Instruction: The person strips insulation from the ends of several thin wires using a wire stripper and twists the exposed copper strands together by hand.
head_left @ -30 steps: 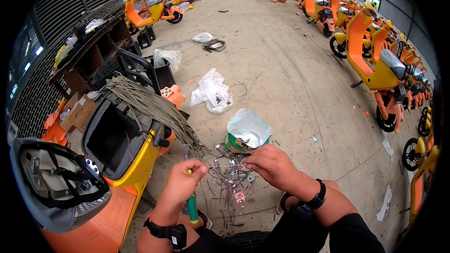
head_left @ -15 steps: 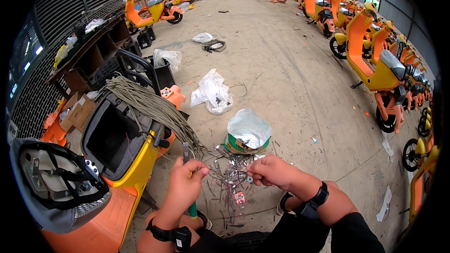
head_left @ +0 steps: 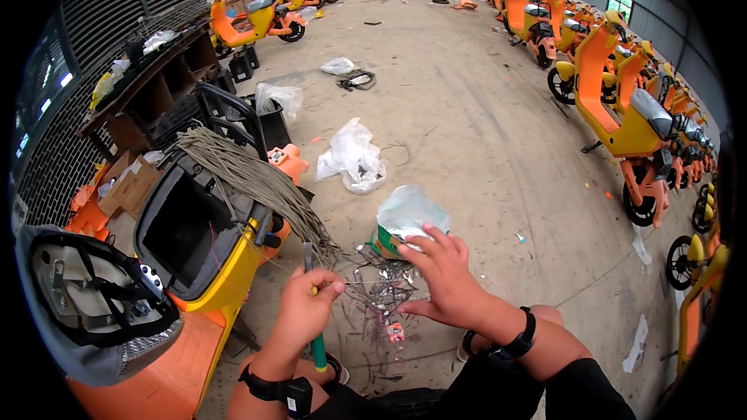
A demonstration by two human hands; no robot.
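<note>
Hands low in my view, at six o'clock, both working over the concrete floor (head_left: 482, 109). My left hand (head_left: 307, 307) is fisted round a green-handled cutting tool (head_left: 317, 346), handle pointing down toward me, grey metal head poking up past the knuckles, a grip that keeps the blades facing the work. My right hand (head_left: 450, 284) is spread flat, fingers fanned toward twelve, pressing down on the tangle of thin grey wire offcuts (head_left: 377, 292), apparently to pin it steady beside the tool; I can't tell whether any single strand is pinched. The tangle lies on the floor directly between the two hands, touching both.

Just beyond the right fingertips, at one o'clock, sits a small green and orange box with a pale plastic bag stuffed in it (head_left: 408, 222), near enough to reach. At ten o'clock a thick bundle of grey cables (head_left: 249, 179) drapes off the open yellow scooter body (head_left: 194, 241), its loose ends trailing down toward the tool.
</note>
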